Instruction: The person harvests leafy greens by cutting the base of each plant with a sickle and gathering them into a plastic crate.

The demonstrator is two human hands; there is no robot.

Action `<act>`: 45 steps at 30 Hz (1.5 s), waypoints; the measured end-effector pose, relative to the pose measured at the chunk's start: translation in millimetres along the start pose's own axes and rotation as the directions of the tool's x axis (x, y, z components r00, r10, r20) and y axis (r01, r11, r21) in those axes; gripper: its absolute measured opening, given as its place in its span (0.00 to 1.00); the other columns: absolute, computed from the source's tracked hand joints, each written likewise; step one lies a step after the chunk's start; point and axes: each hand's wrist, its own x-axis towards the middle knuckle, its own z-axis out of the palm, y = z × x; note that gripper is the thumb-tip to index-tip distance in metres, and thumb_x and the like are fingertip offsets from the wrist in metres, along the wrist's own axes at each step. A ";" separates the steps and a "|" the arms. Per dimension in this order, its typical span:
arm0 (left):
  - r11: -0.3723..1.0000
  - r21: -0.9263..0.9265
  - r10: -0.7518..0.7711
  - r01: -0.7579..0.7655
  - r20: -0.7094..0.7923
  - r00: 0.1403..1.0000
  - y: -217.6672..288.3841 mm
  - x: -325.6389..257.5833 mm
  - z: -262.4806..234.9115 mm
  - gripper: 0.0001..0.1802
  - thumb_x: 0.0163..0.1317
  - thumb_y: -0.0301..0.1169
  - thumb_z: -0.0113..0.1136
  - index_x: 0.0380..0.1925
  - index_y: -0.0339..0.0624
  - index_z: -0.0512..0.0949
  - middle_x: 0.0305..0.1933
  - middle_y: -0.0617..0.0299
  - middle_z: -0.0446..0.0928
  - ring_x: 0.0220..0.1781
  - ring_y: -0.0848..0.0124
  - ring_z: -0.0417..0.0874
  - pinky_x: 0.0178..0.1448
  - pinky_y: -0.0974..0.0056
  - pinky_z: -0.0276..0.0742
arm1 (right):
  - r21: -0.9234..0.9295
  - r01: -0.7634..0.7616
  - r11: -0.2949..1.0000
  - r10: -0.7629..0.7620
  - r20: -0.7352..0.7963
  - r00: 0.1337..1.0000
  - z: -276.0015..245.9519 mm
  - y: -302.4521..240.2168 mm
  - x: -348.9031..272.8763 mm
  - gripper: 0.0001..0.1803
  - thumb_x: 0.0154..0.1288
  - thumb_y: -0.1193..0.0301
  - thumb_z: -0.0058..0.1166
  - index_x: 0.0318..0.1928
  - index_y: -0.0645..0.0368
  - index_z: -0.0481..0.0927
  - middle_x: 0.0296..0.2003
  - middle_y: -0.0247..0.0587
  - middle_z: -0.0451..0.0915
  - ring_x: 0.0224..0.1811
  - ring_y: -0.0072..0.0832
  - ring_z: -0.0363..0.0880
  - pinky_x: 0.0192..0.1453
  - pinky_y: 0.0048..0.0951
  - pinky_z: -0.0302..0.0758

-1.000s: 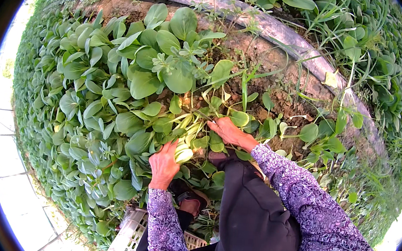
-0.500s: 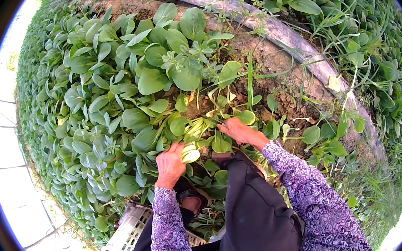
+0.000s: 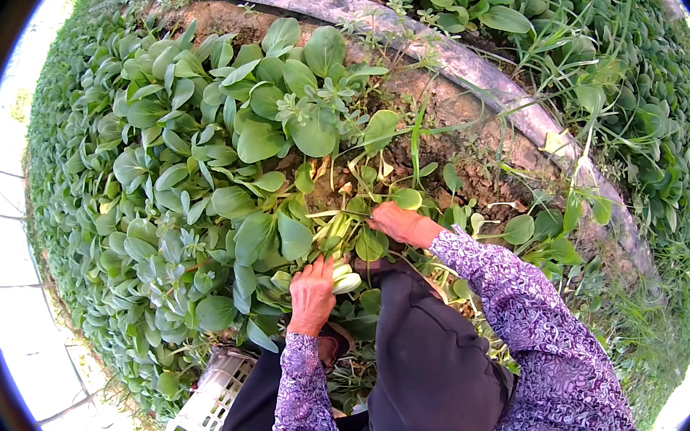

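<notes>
My left hand (image 3: pixel 312 296) is closed around a bunch of leafy greens, pak choi by the look of them. Their pale cut stem ends (image 3: pixel 346 280) stick out to the right of the fingers. My right hand (image 3: pixel 400 224) is closed at the base of another pak choi plant (image 3: pixel 332 232), whose light green stalks lean to the left. From the right fist a thin dark blade, seemingly a small knife (image 3: pixel 355 213), points left across the stalks. The fingers hide its handle.
Dense pak choi (image 3: pixel 153 158) covers the left side. Bare brown soil (image 3: pixel 444 117) with weeds lies ahead, bordered by a greyish plastic strip (image 3: pixel 489 72). A white plastic crate (image 3: pixel 219 393) stands by my left leg. My dark-trousered knee (image 3: pixel 435 363) rises between the arms.
My left hand has moved slightly right and down with its bunch, whose cut ends now show more. The right hand stays by the stalks, shifted slightly left in view.
</notes>
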 end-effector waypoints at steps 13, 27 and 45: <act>0.933 -0.332 -0.220 0.141 -0.213 0.952 28.0 -48.3 1.1 0.25 0.34 0.20 0.62 0.40 0.41 0.77 0.50 0.53 0.76 0.39 0.59 0.80 0.42 0.61 0.76 | 0.783 -0.376 0.496 0.595 0.009 0.804 -62.4 -57.5 -77.2 0.23 0.66 0.55 0.47 0.29 0.67 0.71 0.16 0.37 0.66 0.12 0.21 0.67 0.17 0.25 0.66; 0.721 -0.673 -0.350 0.164 -0.150 0.925 36.2 -41.5 -64.8 0.26 0.35 0.20 0.62 0.42 0.41 0.79 0.44 0.48 0.78 0.44 0.58 0.81 0.50 0.62 0.75 | 0.988 -0.051 -0.149 0.115 0.068 0.991 -63.9 -71.9 -20.1 0.55 0.41 0.46 0.68 0.61 0.70 0.59 0.57 0.47 0.68 0.59 0.29 0.68 0.63 0.29 0.66; -0.044 -0.999 -0.558 0.029 0.048 0.828 41.5 -40.7 -128.1 0.43 0.31 0.21 0.59 0.58 0.35 0.65 0.66 0.50 0.58 0.62 0.60 0.68 0.57 0.63 0.73 | 0.965 -0.228 0.130 0.492 0.137 0.860 -116.5 -95.5 -34.6 0.13 0.50 0.65 0.64 0.22 0.60 0.76 0.14 0.30 0.72 0.11 0.11 0.64 0.11 0.14 0.54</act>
